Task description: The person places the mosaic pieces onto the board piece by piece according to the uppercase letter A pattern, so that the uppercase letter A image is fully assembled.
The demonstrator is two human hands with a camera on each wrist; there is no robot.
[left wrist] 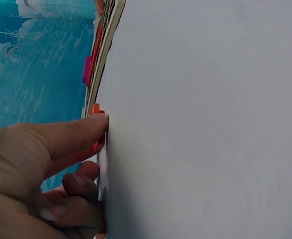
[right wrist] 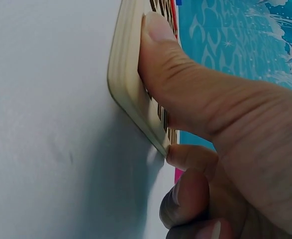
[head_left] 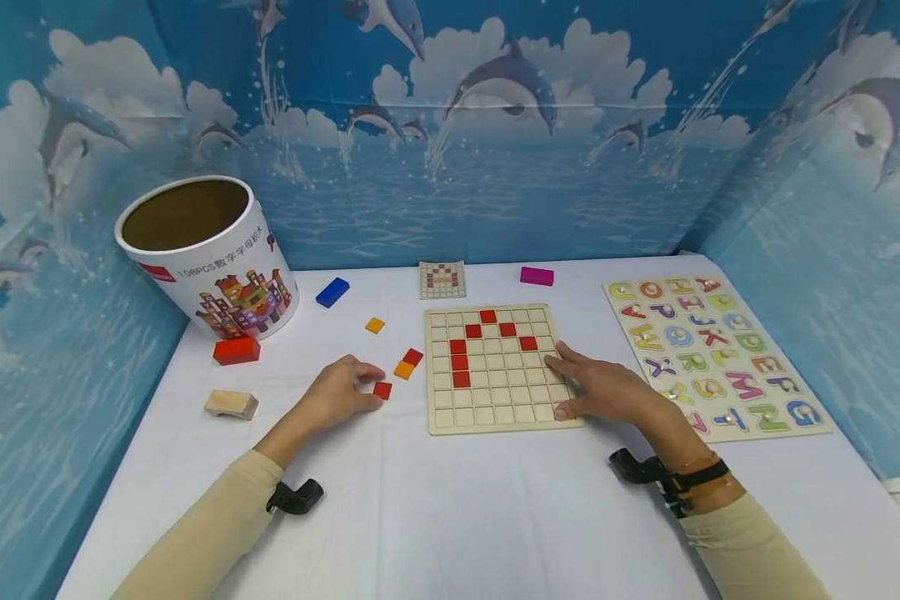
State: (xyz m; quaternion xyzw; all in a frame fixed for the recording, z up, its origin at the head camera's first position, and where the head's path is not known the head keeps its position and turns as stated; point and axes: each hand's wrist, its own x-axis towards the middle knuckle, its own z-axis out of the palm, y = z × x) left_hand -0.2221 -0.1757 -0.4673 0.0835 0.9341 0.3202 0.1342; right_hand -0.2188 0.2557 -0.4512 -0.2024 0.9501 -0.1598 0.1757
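Observation:
My left hand (head_left: 337,390) is over the table left of the grid board, thumb and forefinger spread around a small red tile (head_left: 382,390). The thumb looks close against that tile; the forefinger seems slightly apart from it. An orange tile (head_left: 403,369) and another red tile (head_left: 413,357) lie corner to corner just beyond. My right hand (head_left: 607,388) rests on the right edge of the wooden grid board (head_left: 495,417), thumb (right wrist: 160,37) on its top near the front corner. Several red tiles (head_left: 460,362) sit in the board's squares, part of them in a vertical row.
A pattern card (head_left: 442,280) lies behind the board, between a blue block (head_left: 333,292) and a magenta block (head_left: 537,276). A lone orange tile (head_left: 375,325) is nearby. Left stand a large tub (head_left: 232,275), a red block (head_left: 236,350) and a wooden block (head_left: 231,404). An alphabet board (head_left: 705,358) lies right.

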